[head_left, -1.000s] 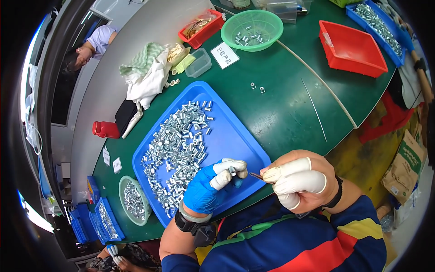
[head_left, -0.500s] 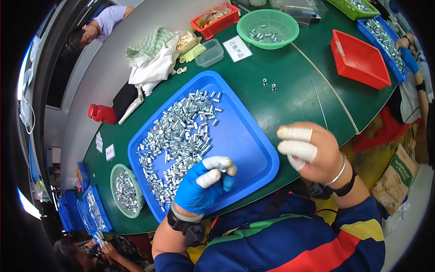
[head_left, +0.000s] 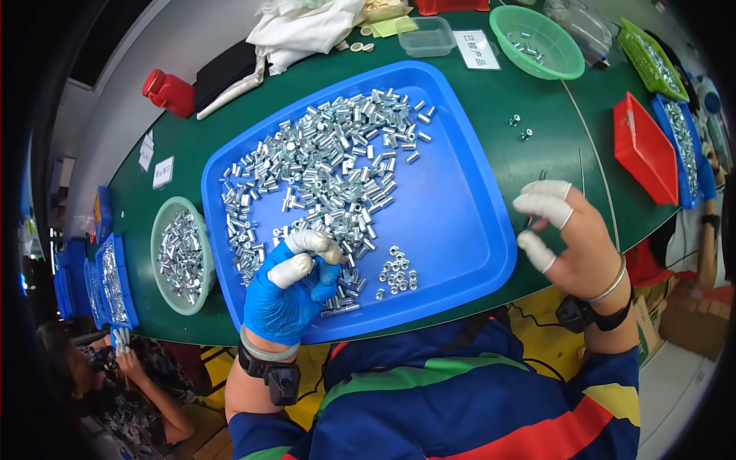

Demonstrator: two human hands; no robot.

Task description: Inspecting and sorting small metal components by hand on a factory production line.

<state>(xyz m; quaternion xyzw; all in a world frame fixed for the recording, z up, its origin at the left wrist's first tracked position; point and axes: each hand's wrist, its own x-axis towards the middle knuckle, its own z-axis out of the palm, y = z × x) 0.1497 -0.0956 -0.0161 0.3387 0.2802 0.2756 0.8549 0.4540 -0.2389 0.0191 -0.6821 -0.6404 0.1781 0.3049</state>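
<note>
The left hand (head_left: pixel 290 290), in a blue glove with white cots on the fingertips (head_left: pixel 308 241), is curled, thumb and fingers drawn close together; whether they pinch a small part I cannot tell. Just beyond those fingertips lies the heap of small silver metal sleeves (head_left: pixel 322 172), spread across the blue tray (head_left: pixel 460 222). Just to the right of the fingers sits a small cluster of silver nuts (head_left: pixel 395 272) on the tray floor. The right hand (head_left: pixel 571 241) is bare apart from white cots on its fingers (head_left: pixel 543 204), which are spread loosely apart and hold nothing; it hovers over the tray's right rim and the green table (head_left: pixel 491 107). Left of the gloved hand stands a pale green bowl (head_left: pixel 165 222) holding more sleeves. Far beyond the right fingers sit a green basket (head_left: pixel 563 50) and a red bin (head_left: pixel 640 149).
</note>
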